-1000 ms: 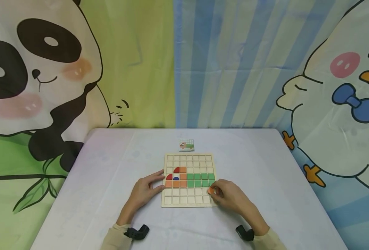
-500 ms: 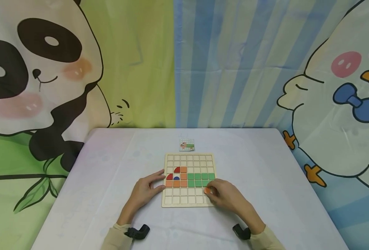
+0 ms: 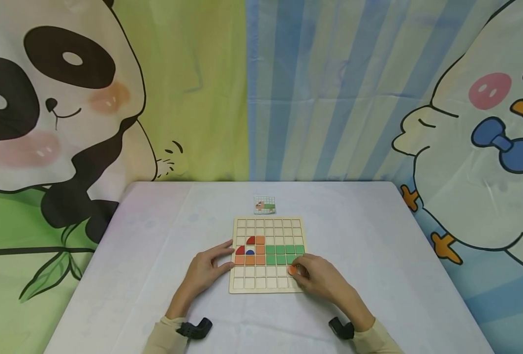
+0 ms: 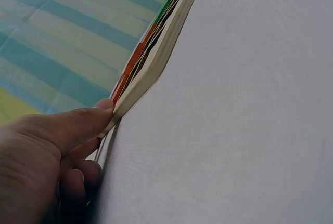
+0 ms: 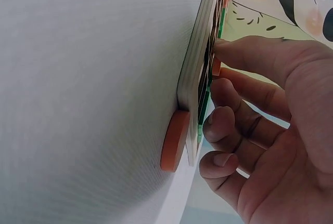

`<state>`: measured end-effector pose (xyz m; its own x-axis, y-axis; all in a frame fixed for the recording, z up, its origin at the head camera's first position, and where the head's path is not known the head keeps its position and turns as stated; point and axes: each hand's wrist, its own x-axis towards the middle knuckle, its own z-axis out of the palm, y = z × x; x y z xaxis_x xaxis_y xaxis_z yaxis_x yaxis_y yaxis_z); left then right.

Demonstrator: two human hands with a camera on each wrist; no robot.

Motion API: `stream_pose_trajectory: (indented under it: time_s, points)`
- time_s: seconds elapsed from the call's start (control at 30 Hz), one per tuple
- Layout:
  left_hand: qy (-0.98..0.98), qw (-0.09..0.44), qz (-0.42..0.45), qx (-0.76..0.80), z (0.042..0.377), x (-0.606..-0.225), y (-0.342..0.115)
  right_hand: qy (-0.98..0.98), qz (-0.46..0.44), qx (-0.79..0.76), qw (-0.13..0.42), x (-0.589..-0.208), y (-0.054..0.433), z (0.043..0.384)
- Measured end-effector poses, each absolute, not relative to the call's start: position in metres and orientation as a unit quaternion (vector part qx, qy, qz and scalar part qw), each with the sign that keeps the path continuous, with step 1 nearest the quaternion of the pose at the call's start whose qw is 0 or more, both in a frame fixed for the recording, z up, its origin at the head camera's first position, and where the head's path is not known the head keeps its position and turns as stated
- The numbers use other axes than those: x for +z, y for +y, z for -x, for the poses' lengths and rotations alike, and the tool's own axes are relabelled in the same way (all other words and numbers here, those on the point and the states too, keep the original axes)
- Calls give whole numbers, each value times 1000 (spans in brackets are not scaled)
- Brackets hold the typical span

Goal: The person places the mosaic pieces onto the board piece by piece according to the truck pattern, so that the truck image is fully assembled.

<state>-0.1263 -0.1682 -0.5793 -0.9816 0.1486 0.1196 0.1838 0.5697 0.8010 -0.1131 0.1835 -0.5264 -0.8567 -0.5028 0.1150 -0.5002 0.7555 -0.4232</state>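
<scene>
A square wooden grid board (image 3: 265, 283) lies on the table. Red, orange, green and blue-and-white pieces fill cells across its middle. My left hand (image 3: 203, 270) rests at the board's left edge; in the left wrist view its thumb (image 4: 88, 122) touches the rim, with the other fingers bent beside it. My right hand (image 3: 325, 278) pinches a small orange rounded piece (image 3: 292, 270) between thumb and index finger, low over the board's right side below the green squares (image 3: 285, 254). The right wrist view shows this orange piece (image 5: 216, 68) partly hidden by the fingers.
Another orange piece (image 5: 174, 142) with a curved edge lies on the tabletop against the board's side, hidden in the head view. A small pattern card (image 3: 264, 205) sits behind the board. Cartoon-printed curtains (image 3: 323, 88) stand behind the white table (image 3: 177, 206).
My right hand has shifted a little left over the board with the orange piece, then nearly stopped. The left hand stays at the board's edge.
</scene>
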Motion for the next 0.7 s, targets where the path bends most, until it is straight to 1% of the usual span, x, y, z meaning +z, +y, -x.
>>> stream_pose_trajectory:
  time_s: [0.37,0.7]
  points:
    - [-887,1,82,-454,126,-577,-168,938,263,-226,13,-525,187,113]
    - [-887,7,89,-454,127,-578,-169,956,187,-224,27,-520,212,103]
